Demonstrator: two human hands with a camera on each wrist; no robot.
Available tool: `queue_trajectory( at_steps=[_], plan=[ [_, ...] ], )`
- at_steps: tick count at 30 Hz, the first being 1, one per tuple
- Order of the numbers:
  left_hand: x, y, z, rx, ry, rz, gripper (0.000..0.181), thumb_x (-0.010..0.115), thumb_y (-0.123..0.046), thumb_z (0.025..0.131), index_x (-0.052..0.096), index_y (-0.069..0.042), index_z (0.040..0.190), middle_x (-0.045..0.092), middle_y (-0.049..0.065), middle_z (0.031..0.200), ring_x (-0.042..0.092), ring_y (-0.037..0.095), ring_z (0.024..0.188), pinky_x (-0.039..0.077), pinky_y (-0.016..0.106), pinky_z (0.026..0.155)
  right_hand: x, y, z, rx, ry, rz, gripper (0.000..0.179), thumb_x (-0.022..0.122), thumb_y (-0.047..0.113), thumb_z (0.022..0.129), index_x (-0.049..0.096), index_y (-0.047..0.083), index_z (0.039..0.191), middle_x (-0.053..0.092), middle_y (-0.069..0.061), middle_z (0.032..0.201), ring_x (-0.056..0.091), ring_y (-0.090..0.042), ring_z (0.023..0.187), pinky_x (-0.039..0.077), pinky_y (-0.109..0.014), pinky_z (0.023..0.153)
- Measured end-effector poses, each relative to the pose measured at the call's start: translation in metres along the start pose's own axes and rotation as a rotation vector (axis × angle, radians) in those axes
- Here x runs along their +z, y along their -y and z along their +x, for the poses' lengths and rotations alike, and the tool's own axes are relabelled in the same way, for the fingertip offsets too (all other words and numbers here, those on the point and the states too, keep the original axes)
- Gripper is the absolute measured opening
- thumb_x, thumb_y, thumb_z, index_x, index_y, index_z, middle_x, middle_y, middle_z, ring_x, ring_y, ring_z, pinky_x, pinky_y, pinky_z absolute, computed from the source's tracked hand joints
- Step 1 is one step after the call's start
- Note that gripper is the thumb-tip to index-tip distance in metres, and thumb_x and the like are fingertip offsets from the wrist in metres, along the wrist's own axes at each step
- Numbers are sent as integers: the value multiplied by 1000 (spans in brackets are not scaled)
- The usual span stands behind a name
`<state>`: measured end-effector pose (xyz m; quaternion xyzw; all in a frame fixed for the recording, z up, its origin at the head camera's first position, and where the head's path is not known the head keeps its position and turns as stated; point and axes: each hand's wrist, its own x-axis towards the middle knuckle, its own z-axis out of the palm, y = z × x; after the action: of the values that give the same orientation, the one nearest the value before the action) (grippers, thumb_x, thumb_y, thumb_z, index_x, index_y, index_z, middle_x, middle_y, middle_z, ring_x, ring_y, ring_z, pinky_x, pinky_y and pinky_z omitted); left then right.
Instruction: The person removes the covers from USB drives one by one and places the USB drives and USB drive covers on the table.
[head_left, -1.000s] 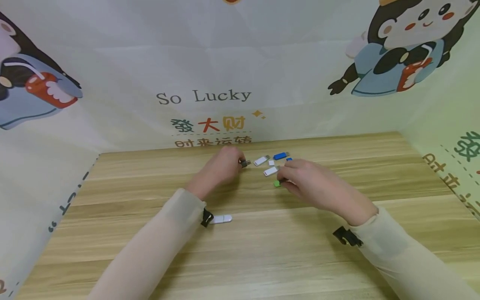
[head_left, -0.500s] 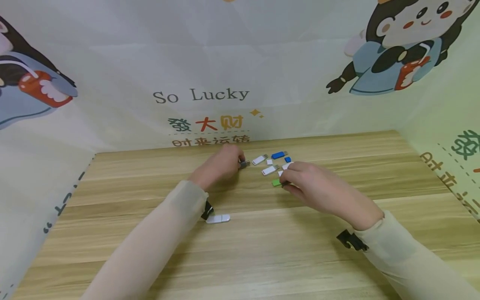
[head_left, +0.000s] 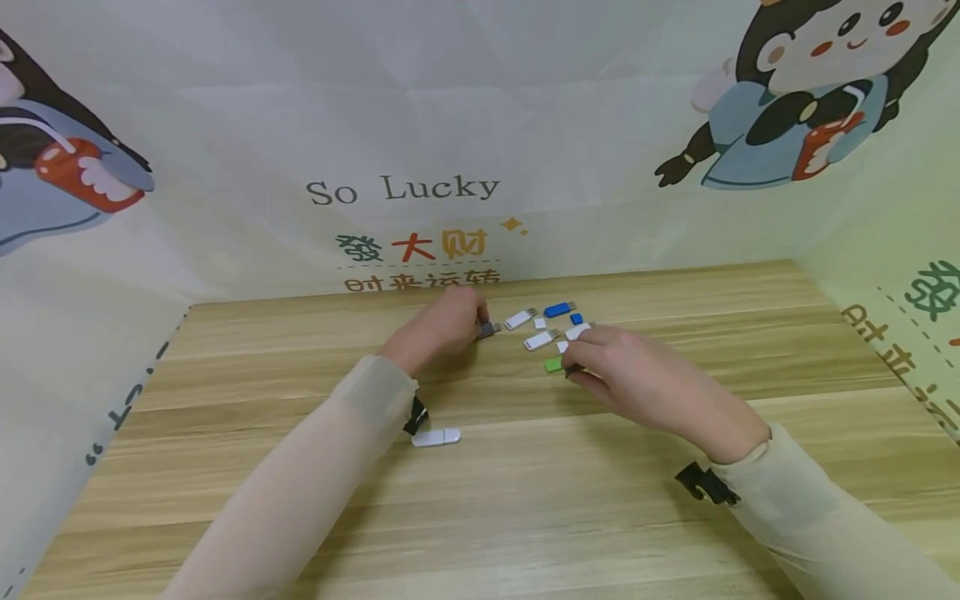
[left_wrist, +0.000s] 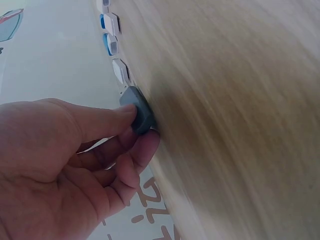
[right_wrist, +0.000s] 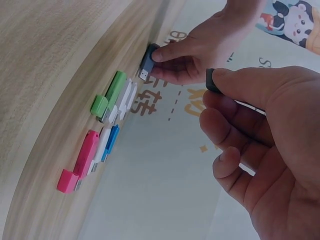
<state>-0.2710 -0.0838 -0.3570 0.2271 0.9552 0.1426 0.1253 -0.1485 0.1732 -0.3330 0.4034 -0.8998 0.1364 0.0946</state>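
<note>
My left hand (head_left: 442, 325) pinches a dark grey USB stick (left_wrist: 138, 111) between thumb and fingers, low over the table at the back. Its metal plug is bare and points right in the head view. Between thumb and forefinger of my right hand (head_left: 637, 375) is a small dark cap (right_wrist: 212, 81), held apart from the stick. Uncapped USB sticks lie near the hands: a green one (right_wrist: 118, 86) with its green cap (right_wrist: 98, 106), a pink one (right_wrist: 87, 152) with its pink cap (right_wrist: 67, 181), a blue one (head_left: 557, 310), and several white ones (head_left: 519, 319).
A white capped USB stick (head_left: 437, 437) lies apart, beside the left sleeve. Loose white (head_left: 540, 323) and blue (head_left: 577, 318) caps lie among the sticks. A printed cloth (head_left: 405, 125) stands behind and at both sides of the wooden table (head_left: 540, 517).
My right hand has shifted slightly right and toward me, uncovering a white stick and more of the blue cap. The left hand keeps its grip on the grey stick, almost still.
</note>
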Motion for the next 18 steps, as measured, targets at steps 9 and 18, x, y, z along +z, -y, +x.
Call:
queue_trajectory(
  at_steps=[9,18],
  plan=[
    [-1,0,0,5,12,38,18,66,-2,100,78,0,113,75,13,115,67,30,114,53,39,104,0,1,0,-4,-8,-1,12,82,3,93,73,9,98,69,2,94,61,-10,80,56,-28,69],
    [0,3,2,6,28,56,23,63,-3,102,77,1,120,74,15,123,65,32,122,51,40,109,0,1,3,0,-2,9,12,82,2,93,74,8,99,69,1,95,63,-10,81,57,-28,70]
  ],
)
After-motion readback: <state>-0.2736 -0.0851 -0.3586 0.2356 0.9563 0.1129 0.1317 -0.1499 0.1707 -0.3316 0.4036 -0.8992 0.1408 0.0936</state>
